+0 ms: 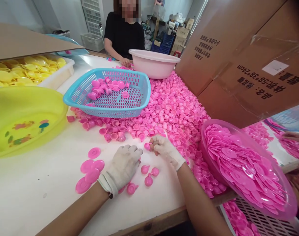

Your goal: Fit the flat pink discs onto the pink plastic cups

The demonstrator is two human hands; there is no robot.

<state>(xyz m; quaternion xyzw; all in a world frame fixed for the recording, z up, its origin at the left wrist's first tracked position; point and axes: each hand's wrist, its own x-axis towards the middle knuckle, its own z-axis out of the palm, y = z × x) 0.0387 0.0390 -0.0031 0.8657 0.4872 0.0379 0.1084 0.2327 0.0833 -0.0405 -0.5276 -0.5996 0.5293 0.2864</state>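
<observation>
My right hand, in a white glove with bare fingertips, pinches a small pink toy cup at the near edge of a large heap of pink toy cups. To its left, my gloved left hand rests palm down low over the white table, fingers curled together; whatever is under them is hidden. Between my hands and closer to me lie several loose cups with little handles. Left of my left hand, several flat pink toy saucers lie partly overlapping.
Behind the loose pieces stand a blue basket with some cups, a yellow basin and a pale pink basin. A pink basin full of saucers is at right, below a big carton. A person works opposite; another hand shows at far right.
</observation>
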